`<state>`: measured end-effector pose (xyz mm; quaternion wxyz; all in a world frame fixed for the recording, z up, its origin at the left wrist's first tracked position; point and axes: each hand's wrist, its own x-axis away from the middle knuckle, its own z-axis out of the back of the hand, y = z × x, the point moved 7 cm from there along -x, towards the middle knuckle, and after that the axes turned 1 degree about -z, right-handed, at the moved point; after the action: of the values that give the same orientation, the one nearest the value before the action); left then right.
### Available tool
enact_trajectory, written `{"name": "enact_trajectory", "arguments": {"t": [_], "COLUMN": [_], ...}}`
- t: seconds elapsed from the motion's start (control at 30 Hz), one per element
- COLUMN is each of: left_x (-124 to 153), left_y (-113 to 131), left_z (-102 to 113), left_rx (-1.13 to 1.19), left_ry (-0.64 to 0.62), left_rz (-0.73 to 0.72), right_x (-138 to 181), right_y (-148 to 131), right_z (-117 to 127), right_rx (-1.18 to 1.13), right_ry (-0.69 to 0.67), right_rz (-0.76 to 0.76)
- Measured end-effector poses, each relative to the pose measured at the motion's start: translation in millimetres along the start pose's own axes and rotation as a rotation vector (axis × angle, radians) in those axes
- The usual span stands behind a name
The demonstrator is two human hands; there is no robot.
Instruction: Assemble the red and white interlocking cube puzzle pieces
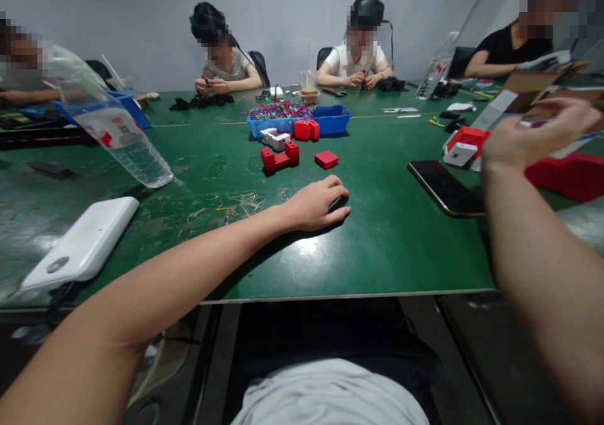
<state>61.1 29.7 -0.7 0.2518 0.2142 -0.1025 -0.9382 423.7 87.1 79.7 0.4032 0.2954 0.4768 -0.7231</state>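
L hand [318, 206] rests on green table [401, 249], ctr of frame, thumb & fingers apart. R hand [542, 132] is up at right edge, well apart from L; can't tell if it's gripping anything. Red block [326, 159] lies ctr, just beyond L hand; red U-shaped pc [280, 160] to its left. Phone [446, 189] lies right of ctr, near R forearm. Blue bin [340, 121], upper ctr.
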Motion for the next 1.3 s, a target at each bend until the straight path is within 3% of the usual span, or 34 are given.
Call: {"name": "enact_trajectory", "arguments": {"t": [0.07,0.13,0.27,0.33,0.43,0.7,0.87,0.93,1.07,1.13,1.2,1.3], "left_x": [0,0,0,0,0,0,1,1,12,21,29,38], "left_y": [0,0,1,1,2,1,-5,-18,-51,-70,-89,-113], "left_z": [0,0,0,1,0,0,10,24,71,86,90,78], "left_rx": [-0.001,0.002,-0.006,-0.012,-0.022,-0.054,-0.259,-0.393,-0.574,-0.626,-0.642,-0.582], "left_ry": [-0.001,-0.001,-0.007,-0.009,-0.015,-0.023,-0.046,0.013,0.315,0.388,0.353,0.175], "left_rz": [-0.002,-0.002,0.001,0.003,0.002,0.001,0.030,0.141,0.419,0.522,0.615,0.740], "right_x": [24,60,138,158,168,159,156,157,157,156,155,154], "right_y": [-29,-71,-141,-158,-167,-157,-154,-154,-153,-153,-153,-152], "right_z": [-8,-26,-35,-29,-23,-21,-23,-24,-24,-24,-24,-24], "right_rx": [-0.145,-0.336,-0.453,-0.466,-0.475,-0.380,-0.353,-0.351,-0.350,-0.347,-0.345,-0.352], "right_ry": [-0.187,-0.564,-1.044,-1.041,-1.081,-1.226,-1.266,-1.275,-1.292,-1.299,-1.300,-1.296], "right_rz": [-0.040,0.095,0.608,0.792,0.877,0.825,0.771,0.759,0.743,0.744,0.740,0.728]}}
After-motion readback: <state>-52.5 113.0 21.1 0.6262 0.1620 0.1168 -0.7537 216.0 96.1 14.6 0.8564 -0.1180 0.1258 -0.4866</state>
